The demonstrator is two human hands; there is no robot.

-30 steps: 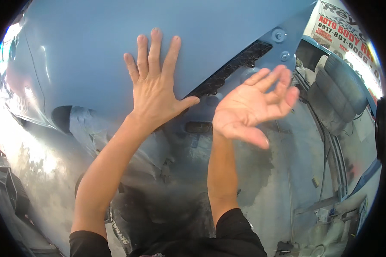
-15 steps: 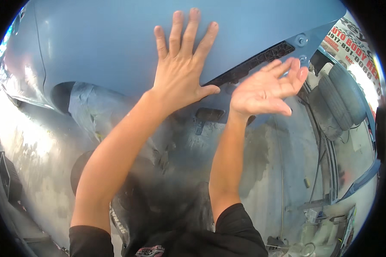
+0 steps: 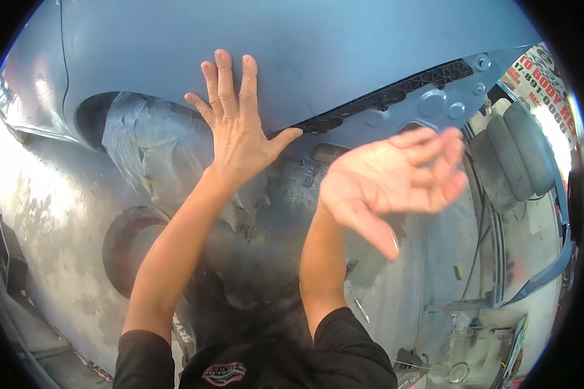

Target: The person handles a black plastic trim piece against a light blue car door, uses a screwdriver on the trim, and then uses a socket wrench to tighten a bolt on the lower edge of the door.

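Observation:
Spread against the lower part of a blue car body panel point(image 3: 292, 58) is my left hand point(image 3: 235, 123), its fingers apart and its thumb by the panel's edge. It holds nothing. My right hand point(image 3: 396, 178) hangs in the air to the right, palm turned up and fingers loosely spread and slightly blurred, with nothing in it. Behind and above that hand runs a black ribbed plastic strip point(image 3: 383, 97) along the panel's lower right edge. A wheel covered with wrinkled greyish sheeting point(image 3: 159, 139) sits in the wheel arch left of my left hand.
Stacked dark tyres point(image 3: 519, 152) stand at the right, near a blue curved trim piece point(image 3: 545, 282). A round stool-like thing point(image 3: 126, 253) is beside my left forearm. Assorted items point(image 3: 464, 363) lie at lower right, and a dark angular box point(image 3: 3, 253) at far left.
My left hand has slid down and slightly left on the panel. My right hand has dropped lower and turned its palm further upward. The view has shifted a little.

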